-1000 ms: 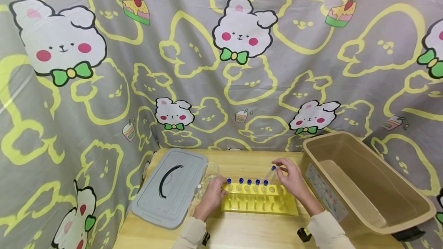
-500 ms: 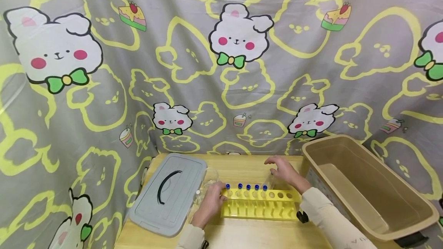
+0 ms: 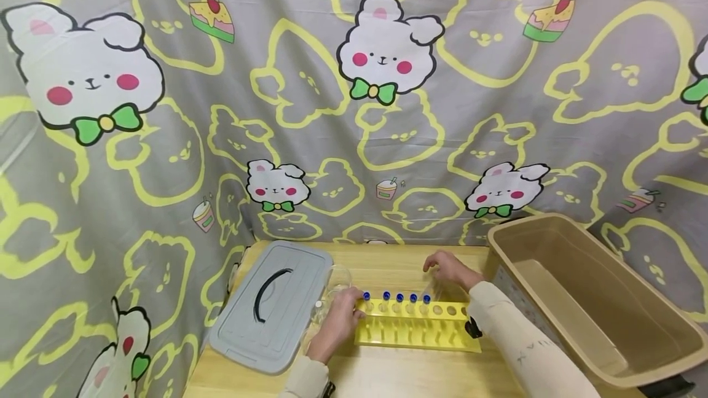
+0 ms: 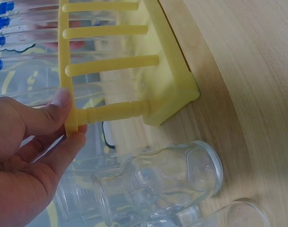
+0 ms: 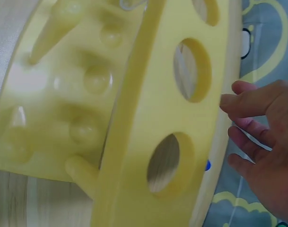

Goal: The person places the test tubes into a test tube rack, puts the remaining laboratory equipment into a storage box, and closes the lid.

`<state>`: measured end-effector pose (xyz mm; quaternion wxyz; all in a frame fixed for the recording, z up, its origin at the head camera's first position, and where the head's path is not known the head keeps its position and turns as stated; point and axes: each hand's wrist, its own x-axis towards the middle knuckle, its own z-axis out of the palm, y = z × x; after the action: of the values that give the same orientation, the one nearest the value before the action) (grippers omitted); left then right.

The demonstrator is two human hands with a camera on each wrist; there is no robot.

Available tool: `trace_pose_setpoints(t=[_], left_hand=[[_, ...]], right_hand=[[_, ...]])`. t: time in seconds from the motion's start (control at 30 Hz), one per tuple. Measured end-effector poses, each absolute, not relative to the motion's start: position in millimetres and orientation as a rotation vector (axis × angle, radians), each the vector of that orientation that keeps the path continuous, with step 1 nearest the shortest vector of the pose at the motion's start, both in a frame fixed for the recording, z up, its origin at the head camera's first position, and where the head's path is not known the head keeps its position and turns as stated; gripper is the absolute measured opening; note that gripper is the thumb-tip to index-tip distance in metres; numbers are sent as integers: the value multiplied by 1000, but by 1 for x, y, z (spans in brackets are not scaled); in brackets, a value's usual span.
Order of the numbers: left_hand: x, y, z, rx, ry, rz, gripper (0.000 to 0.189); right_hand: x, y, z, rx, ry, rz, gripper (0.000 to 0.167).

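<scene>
A yellow test tube rack [image 3: 417, 339] stands in the middle of the table. Several clear test tubes with blue caps [image 3: 399, 298] are in its left holes; the holes on the right hold none. My left hand [image 3: 340, 318] pinches the rack's left end, thumb on one face and fingers on the other, as the left wrist view shows. Behind the rack's right half hovers my right hand [image 3: 449, 269], fingers loosely bent, nothing visible between them. In the right wrist view a small blue cap [image 5: 208, 165] peeks out behind the rack; the rest of it is hidden.
Clear glass jars [image 4: 177, 177] stand left of the rack, beside a grey lid [image 3: 273, 306] with a black handle. A deep brown bin [image 3: 586, 300] occupies the right side. Behind the table hangs a patterned curtain [image 3: 310, 140].
One second ago my right hand held a blue-capped tube above the rack. That hand has since moved lower behind the rack and its fingers no longer hold the tube. The left hand stays put.
</scene>
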<state>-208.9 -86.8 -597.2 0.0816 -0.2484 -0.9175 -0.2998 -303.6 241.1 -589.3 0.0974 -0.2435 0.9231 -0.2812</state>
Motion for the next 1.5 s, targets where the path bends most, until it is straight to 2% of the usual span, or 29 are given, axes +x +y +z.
trace_pose_setpoints(t=[0.4, 0.73, 1.17, 1.5], left_hand=[[-202, -84, -596, -766, -2733, -889, 26], [-206, -80, -596, -768, -2733, -873, 26], [-208, -81, -594, -775, -2707, -874, 26], [-208, -85, -595, -722, -2752, -878, 22]], right_hand=[[-300, 239, -602, -746, 2699, -731, 26], [-303, 237, -609, -476, 2653, -666, 33], [-311, 237, -615, -664, 2696, -642, 32], [-313, 234, -620, -754, 2721, -627, 24]])
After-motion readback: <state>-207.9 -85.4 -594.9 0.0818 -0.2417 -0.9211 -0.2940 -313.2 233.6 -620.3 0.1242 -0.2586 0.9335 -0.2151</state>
